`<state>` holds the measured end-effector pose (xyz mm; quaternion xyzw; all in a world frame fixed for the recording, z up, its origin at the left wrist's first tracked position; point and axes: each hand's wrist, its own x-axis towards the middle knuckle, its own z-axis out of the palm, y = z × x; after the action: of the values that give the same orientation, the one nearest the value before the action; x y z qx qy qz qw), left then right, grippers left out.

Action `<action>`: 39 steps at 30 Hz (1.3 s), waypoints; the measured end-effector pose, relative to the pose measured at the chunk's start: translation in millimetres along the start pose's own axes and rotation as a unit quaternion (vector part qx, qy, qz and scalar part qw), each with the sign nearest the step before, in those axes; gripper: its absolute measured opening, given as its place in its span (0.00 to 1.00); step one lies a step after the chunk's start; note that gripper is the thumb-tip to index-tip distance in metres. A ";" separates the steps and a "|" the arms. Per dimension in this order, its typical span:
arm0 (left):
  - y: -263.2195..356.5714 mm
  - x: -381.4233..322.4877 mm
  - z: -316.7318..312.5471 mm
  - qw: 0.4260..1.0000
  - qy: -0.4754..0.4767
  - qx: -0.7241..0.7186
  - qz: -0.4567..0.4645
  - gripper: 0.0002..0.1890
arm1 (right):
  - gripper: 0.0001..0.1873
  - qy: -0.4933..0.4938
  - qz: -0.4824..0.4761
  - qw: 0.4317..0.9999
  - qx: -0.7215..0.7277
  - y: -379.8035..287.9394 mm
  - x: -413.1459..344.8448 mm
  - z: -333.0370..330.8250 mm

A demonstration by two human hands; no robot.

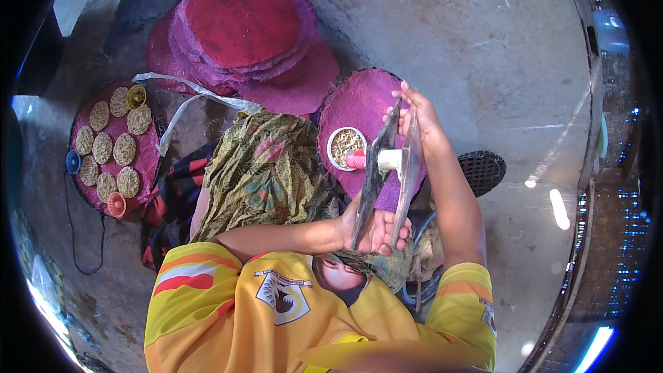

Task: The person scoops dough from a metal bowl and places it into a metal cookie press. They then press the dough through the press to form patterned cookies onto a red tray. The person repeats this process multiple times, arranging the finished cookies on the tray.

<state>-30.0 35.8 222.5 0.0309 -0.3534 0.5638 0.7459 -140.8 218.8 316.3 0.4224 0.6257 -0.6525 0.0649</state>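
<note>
Both my hands grip a wooden hand press with two long tapered boards. My left hand (374,229) is around the lower ends of the dark board (377,171) and the lighter board (410,166). At their upper ends, my right hand (418,114) holds the same press. A white cylinder (388,159) sits between the boards, and a red tube (356,159) sticks out towards a white round ring or cup (331,151). Pale noodle-like strands (346,145) fill that ring or cup. Beneath it is a round purple mat (357,98); the press hides part of this mat.
On the left, a round pink-matted tray (115,150) bears several strand discs (124,149) and blue (73,162), yellow (136,97) and orange (117,204) cup-like pieces. Stacked round mats (243,20) lie beyond. A woven basket (481,172) and a basin (430,228) are at right. Patterned cloth (269,166) covers my lap.
</note>
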 end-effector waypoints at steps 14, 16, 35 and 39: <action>-16.2 3.7 5.4 0.998 -0.016 0.054 0.004 0.45 | 0.37 -0.024 -0.131 0.980 0.148 23.1 -25.9 -21.5; -12.0 7.9 11.0 0.998 -0.050 -0.022 -0.013 0.42 | 0.38 -0.229 -0.156 0.926 0.256 35.1 -34.5 -24.9; -5.4 35.8 27.0 0.986 -0.101 0.041 -0.126 0.44 | 0.33 0.152 -0.467 0.674 -0.553 150.5 -41.0 21.8; -16.9 40.6 25.9 0.984 -0.083 0.013 -0.154 0.45 | 0.37 0.171 -0.421 0.672 -0.585 161.4 -54.4 23.1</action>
<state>-23.4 51.4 270.6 0.1411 -0.3977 0.4421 0.7915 -18.2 140.8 224.5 0.0942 0.9910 -0.0281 -0.0908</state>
